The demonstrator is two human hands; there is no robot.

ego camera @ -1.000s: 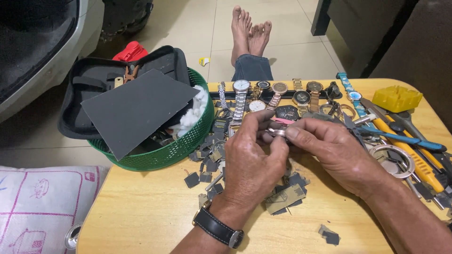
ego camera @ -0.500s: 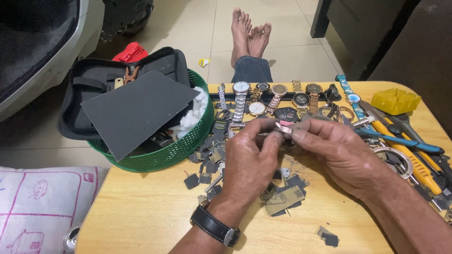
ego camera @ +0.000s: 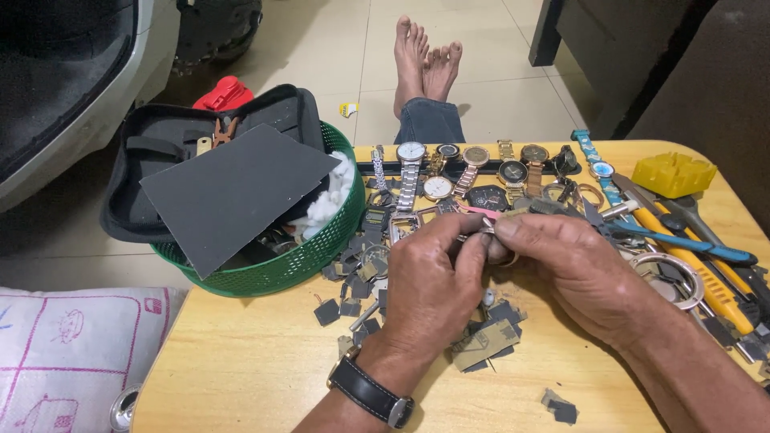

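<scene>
My left hand point(ego camera: 429, 277) and my right hand point(ego camera: 573, 261) meet over the middle of a yellow wooden table point(ego camera: 241, 369). Between their fingertips they pinch a small metal watch part point(ego camera: 487, 228); most of it is hidden by my fingers. A black wristwatch point(ego camera: 370, 390) is strapped on my left wrist. A row of wristwatches point(ego camera: 469, 164) lies just beyond my hands. Dark scraps and small watch pieces point(ego camera: 481, 341) are scattered under and in front of them.
A green mesh basket point(ego camera: 281, 269) at the table's left holds a black zip case point(ego camera: 164, 164) and a dark grey sheet point(ego camera: 233, 188). Pliers, a blue-handled tool point(ego camera: 682, 239) and a yellow block point(ego camera: 674, 172) lie at the right. Bare feet point(ego camera: 425, 60) rest beyond the table.
Both hands have stayed together over the table, fingers shifting slightly on the small part. Nothing else has moved.
</scene>
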